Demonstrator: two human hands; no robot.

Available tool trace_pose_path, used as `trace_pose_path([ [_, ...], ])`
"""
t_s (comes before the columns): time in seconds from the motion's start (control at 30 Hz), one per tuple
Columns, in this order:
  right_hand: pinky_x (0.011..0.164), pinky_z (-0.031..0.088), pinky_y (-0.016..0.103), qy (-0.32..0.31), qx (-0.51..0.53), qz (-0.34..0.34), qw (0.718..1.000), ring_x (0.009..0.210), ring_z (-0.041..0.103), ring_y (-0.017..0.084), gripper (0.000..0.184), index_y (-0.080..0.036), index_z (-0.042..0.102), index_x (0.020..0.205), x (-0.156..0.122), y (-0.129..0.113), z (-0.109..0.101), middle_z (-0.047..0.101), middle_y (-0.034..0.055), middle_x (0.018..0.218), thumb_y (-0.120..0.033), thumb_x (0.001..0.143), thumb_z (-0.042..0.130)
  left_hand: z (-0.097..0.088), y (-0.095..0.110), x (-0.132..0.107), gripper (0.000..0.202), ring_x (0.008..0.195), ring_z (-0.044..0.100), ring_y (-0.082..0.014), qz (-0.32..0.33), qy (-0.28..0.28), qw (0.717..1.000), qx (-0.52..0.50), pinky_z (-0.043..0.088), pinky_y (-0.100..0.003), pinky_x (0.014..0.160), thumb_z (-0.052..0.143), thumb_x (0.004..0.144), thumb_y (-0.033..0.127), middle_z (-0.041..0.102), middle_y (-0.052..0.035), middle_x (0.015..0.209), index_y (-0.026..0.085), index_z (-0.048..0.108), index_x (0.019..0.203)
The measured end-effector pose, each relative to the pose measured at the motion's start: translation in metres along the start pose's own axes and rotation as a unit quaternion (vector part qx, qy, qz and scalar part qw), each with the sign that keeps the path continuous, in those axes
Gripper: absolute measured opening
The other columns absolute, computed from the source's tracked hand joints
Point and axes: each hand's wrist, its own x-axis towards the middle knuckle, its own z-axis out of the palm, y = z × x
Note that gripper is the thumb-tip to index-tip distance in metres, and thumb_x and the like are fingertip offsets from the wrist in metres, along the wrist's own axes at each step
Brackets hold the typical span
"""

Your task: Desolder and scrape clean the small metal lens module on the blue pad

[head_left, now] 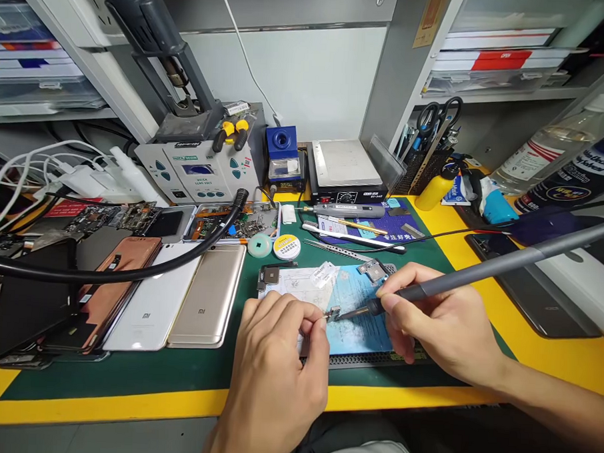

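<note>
Your left hand (276, 365) pinches a small metal bracket (333, 313), your right hand (441, 319) gripping a slim grey soldering iron (500, 270), its tip just beside it.

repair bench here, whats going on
A person is working at an electronics repair bench. Their right hand grips a grey soldering iron, its tip right at a small metal part pinched in the fingers of their left hand. Both hands are above a blue mat on a green bench mat. Off to the left lie several phones, including a white one and a gold one.
</note>
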Motion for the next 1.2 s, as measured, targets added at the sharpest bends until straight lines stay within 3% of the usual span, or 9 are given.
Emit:
trace_pose_path([
  [0.8,0.034,0.043,0.019,0.020,0.001,0.037,0.999,0.033,0.055,0.012,0.025,-0.022,0.065,0.078,-0.005,-0.016,0.007,0.060,-0.0051,0.043,-0.033,0.078,0.088,0.000,0.001,0.000,0.021,0.078,0.052,-0.0177,-0.002,0.002,1.000,0.003,0.035,-0.036,0.076,0.053,0.101,0.011,0.061,0.0015,0.079,0.020,0.059,0.082],
  [1.2,0.031,0.043,0.018,0.004,0.010,0.012,1.000,0.031,0.055,0.012,0.021,-0.022,0.065,0.078,-0.002,-0.008,0.004,0.060,-0.0050,0.042,-0.030,0.081,0.084,0.002,0.000,0.001,0.021,0.079,0.052,-0.0173,0.000,0.002,1.000,-0.001,0.035,-0.035,0.077,0.054,0.100,0.010,0.060,0.0018,0.079,0.020,0.060,0.083],
])
